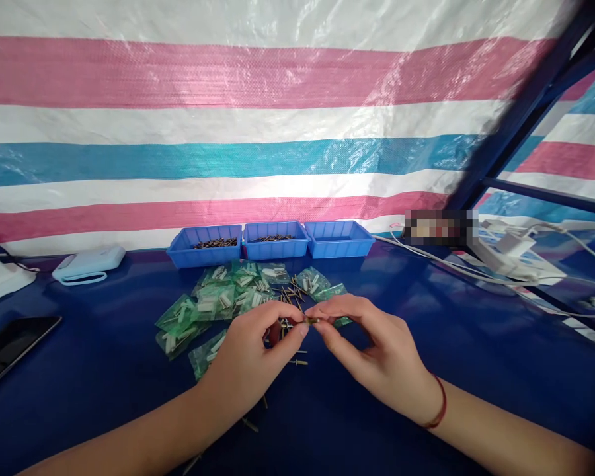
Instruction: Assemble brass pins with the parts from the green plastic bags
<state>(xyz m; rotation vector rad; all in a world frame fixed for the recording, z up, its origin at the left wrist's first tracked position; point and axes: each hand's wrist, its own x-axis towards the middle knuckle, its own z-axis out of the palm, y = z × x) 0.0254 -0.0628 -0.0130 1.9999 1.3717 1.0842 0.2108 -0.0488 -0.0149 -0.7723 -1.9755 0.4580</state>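
My left hand (256,347) and my right hand (379,357) meet in front of me, fingertips almost touching. Between them is a small, thin, brass-coloured metal piece (312,320), pinched by thumb and forefinger on each side. Fingertips hide most of it, so its exact kind is unclear. Behind the hands lies a loose pile of slim brass-coloured metal pins (292,291). Several small green-tinted clear plastic bags (215,299) with pale and metallic short pieces spread out left of and behind my hands. A few stray pins (300,362) lie under and beside my left hand.
Three blue plastic bins stand along the back: the left bin (205,258) and middle bin (276,250) hold small metal parts, the right bin (340,249) shows none. A phone (14,347) and light-blue case (89,263) lie left; white cables and a power strip (520,261) right.
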